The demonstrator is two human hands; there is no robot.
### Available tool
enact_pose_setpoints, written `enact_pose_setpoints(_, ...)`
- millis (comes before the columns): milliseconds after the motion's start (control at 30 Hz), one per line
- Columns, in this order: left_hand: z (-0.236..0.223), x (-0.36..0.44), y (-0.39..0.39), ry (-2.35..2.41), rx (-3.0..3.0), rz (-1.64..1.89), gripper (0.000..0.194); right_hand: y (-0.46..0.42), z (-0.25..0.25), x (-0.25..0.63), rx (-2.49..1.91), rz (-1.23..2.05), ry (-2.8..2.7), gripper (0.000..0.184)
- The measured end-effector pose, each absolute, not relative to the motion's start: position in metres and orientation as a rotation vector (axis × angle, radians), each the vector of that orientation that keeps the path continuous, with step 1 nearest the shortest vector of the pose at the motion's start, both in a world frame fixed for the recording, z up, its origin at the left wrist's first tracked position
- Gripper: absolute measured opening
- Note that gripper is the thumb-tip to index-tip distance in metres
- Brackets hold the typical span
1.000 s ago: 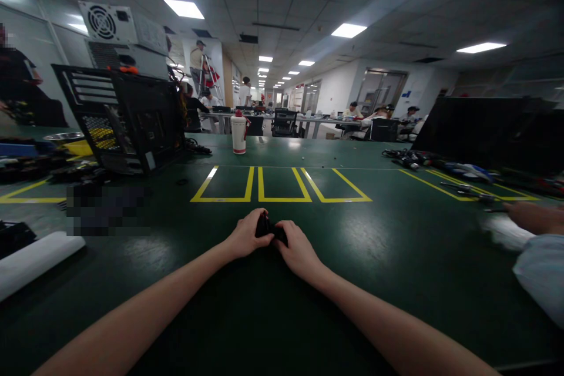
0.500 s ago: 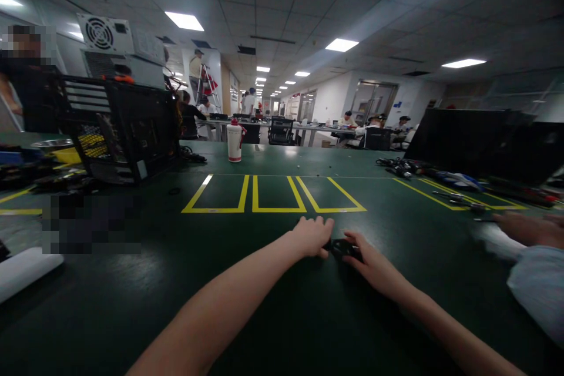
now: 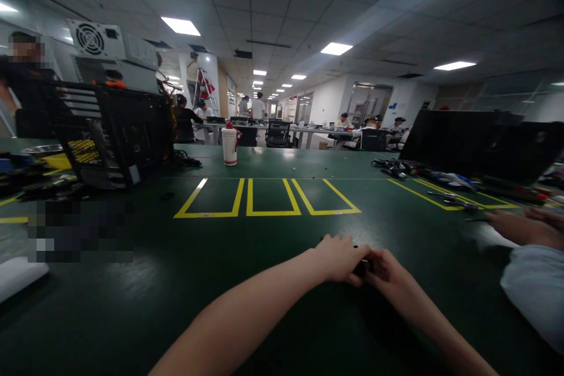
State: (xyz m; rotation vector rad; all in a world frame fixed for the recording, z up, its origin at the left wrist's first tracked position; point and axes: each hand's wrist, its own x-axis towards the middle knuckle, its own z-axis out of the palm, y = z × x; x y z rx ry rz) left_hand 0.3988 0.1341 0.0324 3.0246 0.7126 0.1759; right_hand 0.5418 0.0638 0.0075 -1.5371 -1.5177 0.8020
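Note:
My left hand (image 3: pixel 339 258) and my right hand (image 3: pixel 390 273) meet on the green table (image 3: pixel 247 282), just below the three yellow taped boxes (image 3: pixel 268 198). Between them sits a small black object (image 3: pixel 360 267), mostly hidden by my fingers. Both hands are curled around it with fingers closed. I cannot make out what the object is.
An open black computer case (image 3: pixel 118 129) stands at the left, with a white case (image 3: pixel 110 53) behind it. A white bottle (image 3: pixel 229 144) stands at the back. Tools and cables (image 3: pixel 418 173) lie at the right beside a black monitor (image 3: pixel 458 135). Another person's hands (image 3: pixel 520 226) rest at the right edge.
My hands have slid to the right and nearer to me along the table with the black object, and closed more tightly over it. The view has shifted slightly left.

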Motion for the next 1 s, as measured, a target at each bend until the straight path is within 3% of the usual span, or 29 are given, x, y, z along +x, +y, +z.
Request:
enact_pose_setpoints(233,0.021,0.338,0.109,0.923,2.812,0.405,0.061,0.054,0.020,0.476,-1.424,1.012,-1.474,0.033)
enact_pose_setpoints(567,0.026,0.236,0.119,1.276,2.501,0.547,0.051,0.096,0.017,0.369,-1.227,1.358,-1.236,0.033)
enact_pose_setpoints(767,0.024,0.205,0.142,1.364,2.504,0.590,0.042,0.115,0.008,0.335,-1.282,1.223,-1.522,0.036)
enact_pose_setpoints(1000,0.018,0.198,0.119,1.387,2.467,0.634,0.034,0.105,0.006,0.365,-1.297,0.896,-1.919,0.037)
